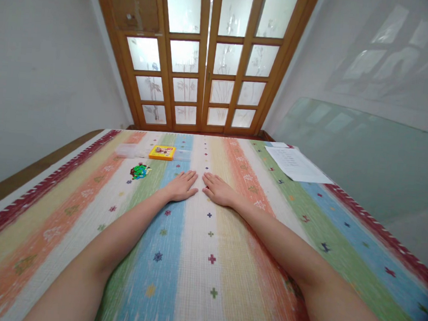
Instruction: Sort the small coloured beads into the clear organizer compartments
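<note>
My left hand (182, 185) lies flat on the striped tablecloth (195, 258), palm down with its fingers stretched forward. Just to its right, with a small gap between, my right hand (219, 189) rests the same way. Neither hand holds anything. Beyond and left of my left hand is a small heap of colourful pieces (139, 171), mostly green with some red, blue and yellow; they look like toy bricks. Behind that heap lies a flat yellow box (161, 152) with a picture on its top. A clear plastic tray or case (129, 150) shows on its left side.
White printed sheets of paper (297, 164) lie at the table's far right. A greenish glass panel (369, 168) leans against the right wall. Past the far table edge stand wooden doors (205, 80) with frosted panes. A brown wooden edge (31, 171) runs along the left.
</note>
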Available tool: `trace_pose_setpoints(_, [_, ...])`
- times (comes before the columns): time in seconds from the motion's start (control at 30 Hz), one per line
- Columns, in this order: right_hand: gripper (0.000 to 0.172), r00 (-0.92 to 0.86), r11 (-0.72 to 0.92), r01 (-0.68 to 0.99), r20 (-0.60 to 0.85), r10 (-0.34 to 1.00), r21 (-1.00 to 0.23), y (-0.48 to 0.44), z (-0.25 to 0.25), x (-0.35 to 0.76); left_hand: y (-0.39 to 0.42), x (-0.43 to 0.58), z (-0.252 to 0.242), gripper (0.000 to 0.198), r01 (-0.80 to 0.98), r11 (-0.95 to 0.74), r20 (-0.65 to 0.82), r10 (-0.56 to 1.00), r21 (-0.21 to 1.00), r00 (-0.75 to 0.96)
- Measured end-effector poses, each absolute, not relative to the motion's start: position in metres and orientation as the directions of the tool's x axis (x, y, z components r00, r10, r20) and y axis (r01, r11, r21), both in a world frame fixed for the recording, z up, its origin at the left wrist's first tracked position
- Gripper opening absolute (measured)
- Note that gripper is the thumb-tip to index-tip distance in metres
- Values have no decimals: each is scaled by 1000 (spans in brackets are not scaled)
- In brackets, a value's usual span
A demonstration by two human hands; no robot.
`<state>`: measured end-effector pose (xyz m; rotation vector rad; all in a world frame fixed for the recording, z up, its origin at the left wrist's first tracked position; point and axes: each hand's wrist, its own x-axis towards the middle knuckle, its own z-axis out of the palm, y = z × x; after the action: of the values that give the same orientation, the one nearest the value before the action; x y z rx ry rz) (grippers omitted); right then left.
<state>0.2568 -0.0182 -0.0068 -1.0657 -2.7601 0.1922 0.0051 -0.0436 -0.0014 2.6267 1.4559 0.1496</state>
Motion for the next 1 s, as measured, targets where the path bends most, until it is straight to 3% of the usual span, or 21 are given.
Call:
trace_pose_setpoints(0.17, [57, -706, 740, 625, 225, 671, -248, -18, -4, 260, -41, -5, 4, 69, 843, -508, 109, 862, 179, 496])
trace_pose_setpoints(0.27, [47, -664, 727, 608, 297, 686, -319, -17, -1, 263, -37, -39, 11, 63, 889, -426, 214, 896, 170, 389])
trace_pose_setpoints(0.43, [40, -641, 712, 617, 310, 702, -335, -17, -1, 262, -40, -133, 18, 51, 972, -60, 380, 924, 229, -32])
trace_pose_setpoints(0.57, [42, -655, 722, 622, 305, 691, -303, -20, -1, 261, -44, -183, 11, 55, 934, 161, 315, 911, 320, -265])
trace_pose_setpoints(0.67, [41, -660, 727, 621, 303, 687, -293, -21, 1, 260, -39, -186, 5, 59, 930, 108, 240, 950, 350, -200])
trace_pose_setpoints(1.0, [41, -659, 722, 628, 295, 692, -291, -21, 2, 260, -26, -113, 1, 65, 943, -193, 190, 971, 271, 144])
